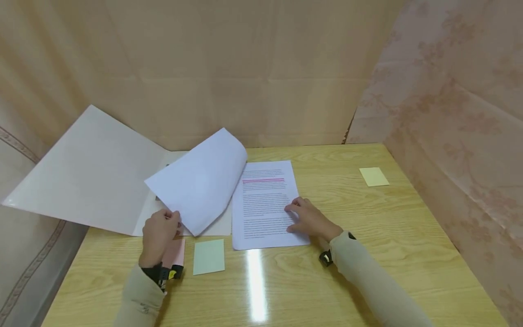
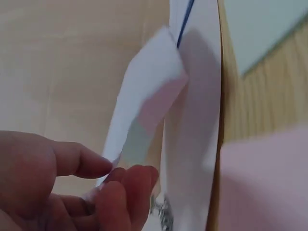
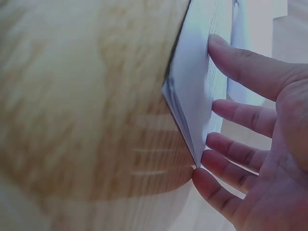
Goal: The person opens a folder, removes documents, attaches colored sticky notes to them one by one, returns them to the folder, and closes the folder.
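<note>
My left hand (image 1: 159, 234) pinches the lower left corner of a white paper sheet (image 1: 200, 181), between thumb and fingers. The sheet is lifted and curls over towards the right, above an open white binder (image 1: 98, 168). In the left wrist view, pink and pale green patches show on the sheet (image 2: 149, 77). To the right lies a printed page (image 1: 265, 204) with a pink highlighted line near its top. On this page's right edge rests my right hand (image 1: 312, 221), its fingers spread. The right wrist view shows the fingertips touching the printed paper (image 3: 192, 82), which has several layers at its corner.
A pale green sticky note (image 1: 209, 257) lies in front of the binder. Beside it, a pink sticky note (image 1: 175, 252) is partly hidden by my left wrist. A yellow sticky note (image 1: 373, 176) lies at the far right of the wooden table (image 1: 367, 227). Curtains hang behind and to the right.
</note>
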`<state>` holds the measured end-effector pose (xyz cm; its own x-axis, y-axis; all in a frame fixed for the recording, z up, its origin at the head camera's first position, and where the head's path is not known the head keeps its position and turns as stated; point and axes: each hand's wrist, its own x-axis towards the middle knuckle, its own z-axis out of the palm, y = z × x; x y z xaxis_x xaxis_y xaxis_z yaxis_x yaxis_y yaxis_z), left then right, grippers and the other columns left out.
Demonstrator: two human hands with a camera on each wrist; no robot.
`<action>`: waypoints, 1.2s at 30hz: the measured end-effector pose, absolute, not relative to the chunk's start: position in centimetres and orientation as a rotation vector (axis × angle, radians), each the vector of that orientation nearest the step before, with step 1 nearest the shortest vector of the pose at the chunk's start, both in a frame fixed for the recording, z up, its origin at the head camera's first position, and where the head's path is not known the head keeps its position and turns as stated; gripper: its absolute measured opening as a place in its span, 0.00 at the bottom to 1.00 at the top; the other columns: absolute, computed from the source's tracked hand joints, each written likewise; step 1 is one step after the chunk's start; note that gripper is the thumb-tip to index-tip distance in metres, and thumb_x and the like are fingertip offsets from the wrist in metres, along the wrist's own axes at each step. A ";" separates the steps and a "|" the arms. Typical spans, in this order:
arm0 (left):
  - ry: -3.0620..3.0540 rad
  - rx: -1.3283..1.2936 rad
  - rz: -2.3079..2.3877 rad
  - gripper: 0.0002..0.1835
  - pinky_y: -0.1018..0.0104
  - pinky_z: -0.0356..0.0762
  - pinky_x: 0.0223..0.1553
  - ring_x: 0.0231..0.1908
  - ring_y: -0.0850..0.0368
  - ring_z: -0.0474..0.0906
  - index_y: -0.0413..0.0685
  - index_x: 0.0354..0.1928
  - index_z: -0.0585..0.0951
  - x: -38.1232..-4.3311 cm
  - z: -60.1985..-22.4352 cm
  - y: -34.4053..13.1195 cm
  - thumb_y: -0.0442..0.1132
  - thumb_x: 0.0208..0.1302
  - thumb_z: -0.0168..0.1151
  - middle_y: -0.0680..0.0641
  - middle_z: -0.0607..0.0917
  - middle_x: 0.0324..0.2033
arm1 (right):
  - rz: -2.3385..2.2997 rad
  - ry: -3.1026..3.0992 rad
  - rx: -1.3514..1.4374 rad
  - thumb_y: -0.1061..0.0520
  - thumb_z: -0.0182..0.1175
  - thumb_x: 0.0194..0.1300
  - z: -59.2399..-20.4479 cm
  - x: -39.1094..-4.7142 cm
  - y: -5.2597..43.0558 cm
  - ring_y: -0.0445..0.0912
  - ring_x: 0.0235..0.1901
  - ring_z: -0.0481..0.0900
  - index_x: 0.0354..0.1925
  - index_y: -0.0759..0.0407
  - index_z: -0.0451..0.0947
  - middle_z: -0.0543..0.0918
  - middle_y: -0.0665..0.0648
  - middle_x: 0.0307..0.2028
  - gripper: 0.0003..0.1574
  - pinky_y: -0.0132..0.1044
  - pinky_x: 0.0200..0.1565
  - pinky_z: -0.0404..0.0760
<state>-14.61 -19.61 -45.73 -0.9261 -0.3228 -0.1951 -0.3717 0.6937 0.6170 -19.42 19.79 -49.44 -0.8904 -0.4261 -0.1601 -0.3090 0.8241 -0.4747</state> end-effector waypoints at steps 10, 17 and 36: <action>3.034 -0.516 0.728 0.21 0.64 0.65 0.21 0.23 0.49 0.74 0.35 0.35 0.80 -15.2 -45.5 -19.2 0.46 0.71 0.46 0.40 0.83 0.25 | -0.660 2.731 -0.533 0.51 0.74 0.52 -49.3 -19.4 19.7 0.54 0.56 0.67 0.60 0.56 0.75 0.72 0.59 0.57 0.38 0.51 0.60 0.70; 3.015 -0.251 0.916 0.19 0.66 0.65 0.25 0.25 0.52 0.73 0.37 0.36 0.82 -15.8 -46.9 -15.9 0.47 0.70 0.51 0.44 0.83 0.25 | -0.647 2.744 -0.569 0.50 0.73 0.53 -49.5 -19.3 19.7 0.55 0.56 0.67 0.61 0.56 0.75 0.72 0.60 0.58 0.38 0.51 0.60 0.70; 2.929 0.083 0.960 0.12 0.54 0.78 0.45 0.41 0.50 0.79 0.43 0.42 0.85 -17.4 -48.8 -9.1 0.42 0.65 0.59 0.43 0.86 0.42 | -0.653 2.769 -0.589 0.50 0.73 0.53 -49.9 -19.4 19.9 0.54 0.55 0.68 0.61 0.56 0.75 0.72 0.60 0.56 0.38 0.51 0.59 0.70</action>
<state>-17.39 -9.14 -48.83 -0.9969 0.0689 -0.0382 0.0330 0.8048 0.5926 -19.36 19.94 -49.89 -0.8909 -0.4341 -0.1336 -0.3287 0.8192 -0.4699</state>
